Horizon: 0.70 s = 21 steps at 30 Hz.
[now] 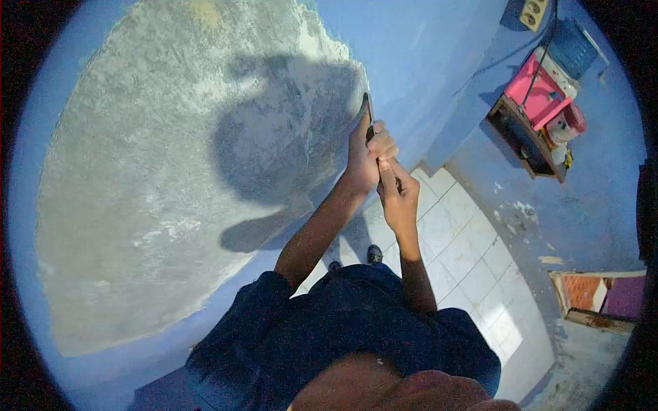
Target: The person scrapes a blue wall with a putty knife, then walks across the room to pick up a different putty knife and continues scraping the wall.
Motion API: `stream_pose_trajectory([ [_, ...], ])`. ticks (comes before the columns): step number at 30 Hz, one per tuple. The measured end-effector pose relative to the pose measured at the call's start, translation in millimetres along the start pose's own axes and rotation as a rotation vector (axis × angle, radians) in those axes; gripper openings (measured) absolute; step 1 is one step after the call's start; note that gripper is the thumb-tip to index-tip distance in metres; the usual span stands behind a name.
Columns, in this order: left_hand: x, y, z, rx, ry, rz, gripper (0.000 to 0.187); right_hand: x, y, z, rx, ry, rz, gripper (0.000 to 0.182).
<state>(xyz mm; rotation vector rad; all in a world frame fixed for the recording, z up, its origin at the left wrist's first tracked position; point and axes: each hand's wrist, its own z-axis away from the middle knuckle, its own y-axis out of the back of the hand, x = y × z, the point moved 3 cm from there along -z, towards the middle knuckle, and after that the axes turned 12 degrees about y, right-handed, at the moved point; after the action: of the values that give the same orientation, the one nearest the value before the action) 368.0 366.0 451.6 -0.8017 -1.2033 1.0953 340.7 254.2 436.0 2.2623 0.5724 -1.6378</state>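
Observation:
A thin flat-bladed tool (371, 113), seen nearly edge-on, is held in both hands close to the wall. Around its upper part, my left hand (367, 154) is closed, with the thumb stretched up along the blade. Just below, my right hand (400, 190) grips the lower end, fingers bent and thumb pressed in. The tip overlaps the right edge of a large rough grey patch (130, 157) on the blue wall (425, 48). My fingers hide most of the handle.
At the right, a wooden wall shelf (514, 137) carries a pink container (538, 89) and other items. A power strip (533, 14) hangs above with a cable. White floor tiles (466, 240) lie below, and a framed opening (596, 298) sits at lower right.

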Motion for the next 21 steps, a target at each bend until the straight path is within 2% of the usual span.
stream_pose_trajectory([
  [1,-1.2,3.4,3.6,-0.159,0.011,0.054,0.048,-3.5,1.8,-4.0,-0.017,-0.082,-0.039,0.025],
  [2,-4.5,17.5,8.6,-0.318,0.028,0.108,0.048,-1.6,0.0,5.2,0.033,0.081,0.053,0.024],
  [3,-2.8,27.1,5.8,-0.49,0.041,0.149,0.048,-0.4,-3.6,11.4,-0.003,0.085,0.059,0.025],
  [4,3.3,28.9,2.0,-0.856,0.118,0.197,0.041,1.5,-7.3,0.5,-0.004,0.13,0.062,0.025],
  [5,10.2,22.1,-6.6,-0.802,0.15,0.216,0.042,3.8,-10.4,-1.2,-0.007,0.15,0.067,0.025],
  [7,3.9,16.7,-16.1,-0.655,0.194,0.313,0.043,-9.1,-3.3,0.3,-0.037,-0.018,0.024,0.024],
  [8,2.6,23.0,-14.8,-0.596,0.133,0.184,0.041,-14.6,0.4,-5.8,-0.054,-0.075,0.007,0.023],
  [11,0.5,34.1,1.8,-0.486,0.115,0.232,0.05,0.3,-12.7,8.2,0.005,0.071,-0.039,0.023],
  [12,6.1,34.2,-8.5,-0.328,0.109,0.145,0.049,-0.4,-14.0,-1.6,0.068,0.303,0.052,0.021],
  [15,-3.4,31.9,-18.6,-0.484,0.152,0.24,0.038,-4.0,1.7,-4.1,-0.031,-0.047,-0.099,0.02],
  [16,-6.3,32.5,-11.7,-0.7,0.182,0.273,0.037,-1.3,-1.6,5.9,0.035,0.045,-0.018,0.02],
  [18,1.6,40.0,-11.9,-0.609,0.126,0.196,0.037,7.2,-10.3,0.3,0.052,0.282,0.045,0.021],
  [19,7.7,44.7,-12.8,-0.55,0.108,0.155,0.037,9.5,-8.6,-3.2,0.004,0.189,0.034,0.02],
  [20,13.1,43.3,-28.0,-0.607,0.182,0.169,0.039,3.5,-8.2,-8.1,-0.043,0.096,0.027,0.019],
  [21,-0.1,45.3,-19.8,-0.6,0.171,0.195,0.039,-0.7,-3.3,1.5,-0.034,0.044,0.007,0.02],
])
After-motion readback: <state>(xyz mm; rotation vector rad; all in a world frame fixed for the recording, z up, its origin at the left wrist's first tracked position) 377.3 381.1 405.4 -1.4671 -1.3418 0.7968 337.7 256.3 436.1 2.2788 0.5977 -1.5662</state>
